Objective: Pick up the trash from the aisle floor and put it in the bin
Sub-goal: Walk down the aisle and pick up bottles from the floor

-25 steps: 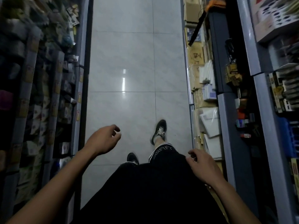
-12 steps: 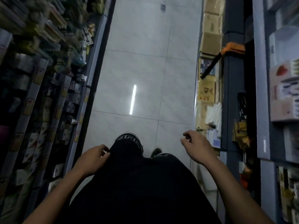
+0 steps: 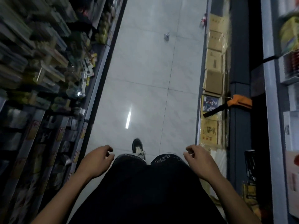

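While nothing is yet in hand, both arms hang forward at waist level, a posture that reads to me as walking toward the target, not reaching for it. Left shelving (image 3: 48,81): packed with small packaged goods, blurred, contents not legible; its base rail runs diagonally along the floor edge. Left hand (image 3: 95,160): grip loosely curled, fingers relaxed, holding nothing, hovering just beside the left thigh of the black shorts (image 3: 145,188). One dark shoe (image 3: 137,147) is planted ahead on the floor, which fits a mid-stride stance. Aisle floor (image 3: 145,88): pale glossy tile, grout lines visible, a bright strip of ceiling-light reflection (image 3: 128,118) near centre; the surface looks smooth and hard, so I judge a light scrap would slide if nudged rather than pinched. Trash, item one: a small crumpled greyish piece (image 3: 166,36) lies far up the aisle, well apart from both hands, right of centre. A second small reddish object (image 3: 203,20) sits farther on against the base of the right-hand stock; too small to tell whether it is trash. Right hand (image 3: 199,160): grip likewise slack and part-curled, nothing held. Right side: stacked cardboard boxes (image 3: 213,62) line the floor edge, and an orange-handled tool (image 3: 239,101) hangs on the dark shelf upright (image 3: 239,46). No bin is in view; its location cannot be stated.
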`<state>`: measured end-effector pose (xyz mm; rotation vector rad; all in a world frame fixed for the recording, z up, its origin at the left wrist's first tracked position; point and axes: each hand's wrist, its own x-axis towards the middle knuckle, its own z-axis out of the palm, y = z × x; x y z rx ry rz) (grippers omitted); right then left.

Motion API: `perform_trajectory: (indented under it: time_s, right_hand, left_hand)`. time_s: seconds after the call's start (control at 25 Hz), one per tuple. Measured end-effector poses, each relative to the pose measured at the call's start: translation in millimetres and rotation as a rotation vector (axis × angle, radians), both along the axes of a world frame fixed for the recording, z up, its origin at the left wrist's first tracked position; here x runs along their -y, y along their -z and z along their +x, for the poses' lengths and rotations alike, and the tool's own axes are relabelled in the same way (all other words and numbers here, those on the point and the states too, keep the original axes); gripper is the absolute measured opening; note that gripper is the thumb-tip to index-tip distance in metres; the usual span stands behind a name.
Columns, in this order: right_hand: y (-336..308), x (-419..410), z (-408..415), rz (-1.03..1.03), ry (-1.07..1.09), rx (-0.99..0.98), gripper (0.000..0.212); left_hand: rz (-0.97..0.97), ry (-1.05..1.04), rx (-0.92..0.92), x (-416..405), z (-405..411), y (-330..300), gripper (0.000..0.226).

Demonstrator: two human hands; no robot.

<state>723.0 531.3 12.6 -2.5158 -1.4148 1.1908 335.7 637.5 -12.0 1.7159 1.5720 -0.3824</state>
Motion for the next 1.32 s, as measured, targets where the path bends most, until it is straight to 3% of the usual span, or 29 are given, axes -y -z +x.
perform_trajectory:
  time_s: [0.2, 0.44, 0.96, 1.32]
  right_hand:
    - [1.7, -77.6, 30.7, -0.035, 0.104, -0.002, 0.032]
    - [23.8, -202.9, 104.1, -0.044, 0.157, -0.036, 0.037]
    - [14.1, -593.8, 283.5, 0.059, -0.050, -0.038, 0.038]
    - [10.9, -813.8, 319.8, 0.038, 0.026, 0.003, 0.035]
  left_hand:
    - [0.065, 0.190, 0.006, -158.7, 62.7, -5.2, 0.037]
    - [0.099, 0.250, -0.011, -330.2, 154.9, 3.7, 0.038]
    - [-0.013, 0.017, -0.074, -543.8, 258.9, -7.5, 0.038]
    - [-0.006, 0.038, -0.031, -819.0, 310.5, -4.0, 0.035]
